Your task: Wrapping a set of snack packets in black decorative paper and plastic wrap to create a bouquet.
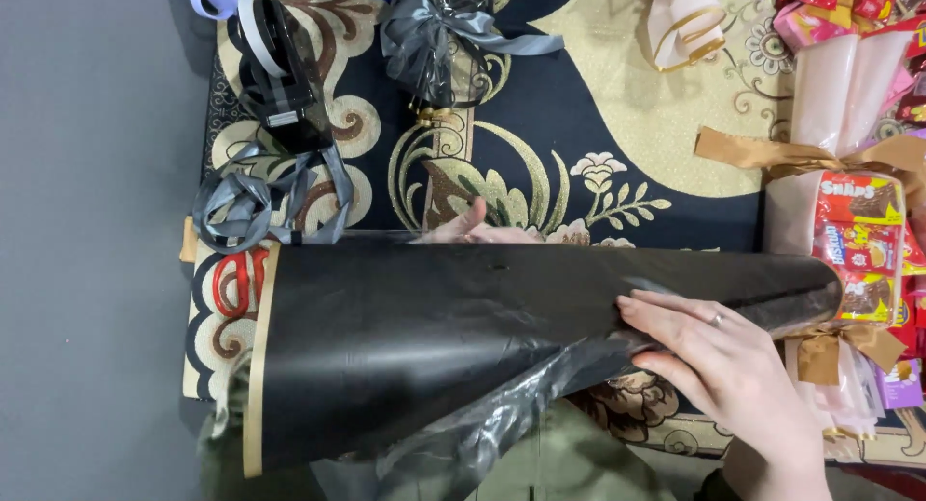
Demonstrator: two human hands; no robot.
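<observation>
A large black wrapping sheet (434, 318) with a gold edge strip is rolled into a cone that lies across my lap, wide end to the left, narrow end to the right. My right hand (723, 366) presses flat on the narrow part and wears a ring. Only the fingertips of my left hand (473, 229) show above the cone's far edge; the rest is hidden behind the sheet. A clear plastic film (482, 429) hangs crumpled from under the cone.
A dark patterned cloth (540, 125) covers the surface. Grey ribbon (260, 202) and a ribbon spool (275, 67) lie at left, a grey bow (439, 33) at top, a cream bow (685, 24) beyond. Snack-packet bouquets (858, 241) with gold ribbon stand at right.
</observation>
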